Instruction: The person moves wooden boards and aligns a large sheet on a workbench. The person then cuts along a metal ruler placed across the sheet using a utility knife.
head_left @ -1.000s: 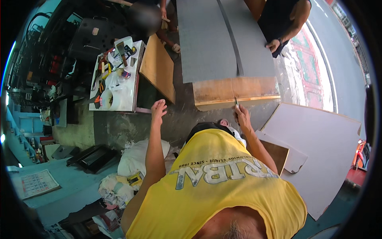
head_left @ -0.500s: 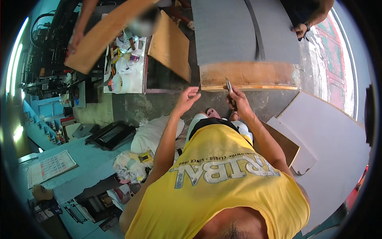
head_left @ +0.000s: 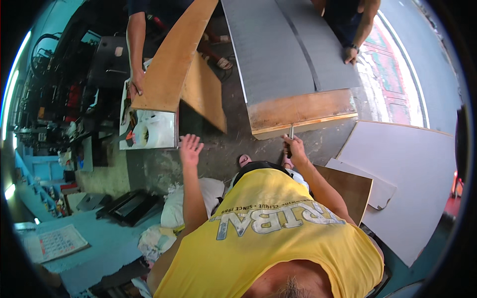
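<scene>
My right hand (head_left: 294, 148) grips a slim metal tool with a dark handle, perhaps a cutter (head_left: 291, 133), pointing up at the front edge of a wooden box (head_left: 302, 107). A grey sheet (head_left: 268, 54) with a dark strip down it covers the box’s far part. My left hand (head_left: 191, 149) is open and raised, fingers spread and palm showing, near the front corner of a white work table (head_left: 170, 140) holding a white bucket and tools.
A co-worker’s hand (head_left: 136, 83) holds a long plywood board (head_left: 164, 74) over that table; another’s hand (head_left: 350, 54) is at the grey sheet’s right edge. A second wooden panel (head_left: 206, 94) leans beside the table. Pale boards (head_left: 407, 179) stand at right; sacks (head_left: 208, 191) lie at lower left.
A co-worker has brought the long board in over the table, swinging it right. My left hand, which moved toward the box, is back to the left with fingers spread. My right hand still grips the tool.
</scene>
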The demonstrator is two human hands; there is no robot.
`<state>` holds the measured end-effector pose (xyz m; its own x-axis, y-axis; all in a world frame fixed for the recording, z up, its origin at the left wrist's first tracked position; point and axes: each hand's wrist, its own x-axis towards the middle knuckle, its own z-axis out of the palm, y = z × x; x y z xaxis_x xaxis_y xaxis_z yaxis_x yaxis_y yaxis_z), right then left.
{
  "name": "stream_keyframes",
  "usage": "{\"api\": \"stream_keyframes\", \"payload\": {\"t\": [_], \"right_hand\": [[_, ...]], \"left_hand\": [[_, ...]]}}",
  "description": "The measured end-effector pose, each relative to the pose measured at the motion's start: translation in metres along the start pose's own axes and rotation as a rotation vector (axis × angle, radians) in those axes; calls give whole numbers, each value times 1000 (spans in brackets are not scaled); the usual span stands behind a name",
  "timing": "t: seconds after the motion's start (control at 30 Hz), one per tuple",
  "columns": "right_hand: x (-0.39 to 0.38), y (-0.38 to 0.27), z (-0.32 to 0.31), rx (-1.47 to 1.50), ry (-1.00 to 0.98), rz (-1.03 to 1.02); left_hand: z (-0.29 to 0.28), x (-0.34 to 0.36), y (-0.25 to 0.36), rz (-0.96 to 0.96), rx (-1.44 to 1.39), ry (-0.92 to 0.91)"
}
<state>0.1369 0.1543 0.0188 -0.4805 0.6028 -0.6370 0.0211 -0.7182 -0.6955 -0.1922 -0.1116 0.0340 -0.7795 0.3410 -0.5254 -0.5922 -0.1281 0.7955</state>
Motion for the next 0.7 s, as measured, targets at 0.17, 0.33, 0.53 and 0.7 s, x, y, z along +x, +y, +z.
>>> {"api": "stream_keyframes", "payload": {"t": [0.17,0.33,0.53,0.7], "right_hand": [[1,22,37,-27,77,-7],[7,41,65,-3,103,-1],[3,60,76,51,151,-57],[2,57,75,72,235,-76]], "left_hand": [[1,23,63,34,-333,-121],[14,56,79,5,-167,-340],[37,73,66,-77,-13,-387],[38,78,45,-160,43,-470]]}}
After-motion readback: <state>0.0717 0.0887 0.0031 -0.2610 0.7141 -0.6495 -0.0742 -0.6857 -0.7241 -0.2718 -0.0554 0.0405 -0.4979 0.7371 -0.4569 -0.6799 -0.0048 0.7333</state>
